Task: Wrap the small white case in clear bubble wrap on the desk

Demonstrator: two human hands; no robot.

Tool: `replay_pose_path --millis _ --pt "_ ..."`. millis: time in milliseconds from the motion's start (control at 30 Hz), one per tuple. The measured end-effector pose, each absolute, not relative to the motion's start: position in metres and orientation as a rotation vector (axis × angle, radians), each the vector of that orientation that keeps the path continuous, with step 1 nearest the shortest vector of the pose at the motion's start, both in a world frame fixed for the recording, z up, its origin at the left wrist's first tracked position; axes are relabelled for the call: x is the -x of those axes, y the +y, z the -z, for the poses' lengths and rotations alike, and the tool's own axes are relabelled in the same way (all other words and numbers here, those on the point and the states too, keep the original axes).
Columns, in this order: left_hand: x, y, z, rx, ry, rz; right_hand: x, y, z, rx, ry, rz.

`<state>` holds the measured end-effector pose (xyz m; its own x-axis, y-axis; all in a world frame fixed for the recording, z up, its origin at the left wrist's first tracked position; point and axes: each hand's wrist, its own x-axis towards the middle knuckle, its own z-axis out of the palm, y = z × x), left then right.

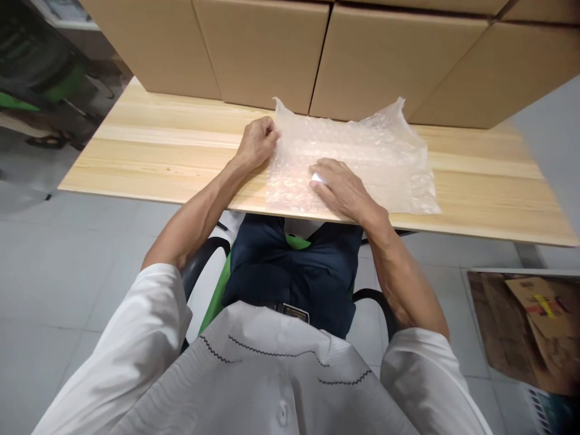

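A sheet of clear bubble wrap [385, 163] lies on the light wooden table [158, 151], its upper corners sticking up. My left hand [259, 142] is closed at the left edge of the wrap, fingers curled on its border. Over the left-middle part of the wrap rests my right hand [339, 187], fingers bent together around a small white thing [318, 178] whose full shape is hidden.
Large cardboard boxes [272, 54] stand side by side along the table's back edge. Below the table are my legs and a chair with black armrests. Flattened cardboard [539, 308] is at the lower right, near the floor.
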<state>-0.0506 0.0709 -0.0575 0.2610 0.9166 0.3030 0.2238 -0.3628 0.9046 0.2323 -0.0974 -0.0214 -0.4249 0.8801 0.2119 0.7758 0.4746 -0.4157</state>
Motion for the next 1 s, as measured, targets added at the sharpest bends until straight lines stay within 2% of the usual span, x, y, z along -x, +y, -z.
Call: replay_pose_path --millis 267,767,1000 --pt "0.062 0.069 0.059 -2.017 1.312 -1.136 -0.251 -0.103 0.036 1.452 -2.242 -0.327" --pt "0.064 0.066 0.060 -2.105 1.275 -1.119 -0.319 -0.111 0.058 1.721 -2.034 -0.113" --pt "0.065 0.058 0.044 -2.310 1.638 -0.718 -0.349 -0.127 0.051 1.984 -1.944 -0.062"
